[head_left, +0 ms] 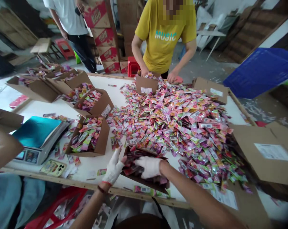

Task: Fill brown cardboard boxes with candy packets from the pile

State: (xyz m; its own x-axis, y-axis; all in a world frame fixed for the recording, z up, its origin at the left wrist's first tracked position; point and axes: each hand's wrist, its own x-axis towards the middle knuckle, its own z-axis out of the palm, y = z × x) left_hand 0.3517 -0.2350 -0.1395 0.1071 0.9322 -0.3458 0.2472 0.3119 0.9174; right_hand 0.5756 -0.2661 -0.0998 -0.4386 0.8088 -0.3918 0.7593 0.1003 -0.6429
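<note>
Reaching down at the near table edge, both white-gloved hands work at a shallow brown carton (pixel 155 183) part-filled with sachets: the right hand (pixel 149 167) lies flat inside it, palm down on the packets, clamped on nothing that can be seen, while the left hand (pixel 114 168) stands open, fingers spread, at the carton's left wall, touching or just beside it. The carton lies directly ahead of the body, its long axis running left to right and slightly away, so the right hand is the nearer to its contents. Beyond it, touching its far rim, spreads the great heap of pink, red and green sachets (pixel 182 124) across the white table (pixel 91 167); their print is too small to read. Left of the hands sit a filled carton (pixel 89 136), a weighing scale (pixel 36 143) bearing a teal tray, and a phone (pixel 52 167). Opposite, a person in a yellow shirt (pixel 164 35) printed "MUSIC" fills another box (pixel 146 85); shipping labels on the cartons are illegible.
</note>
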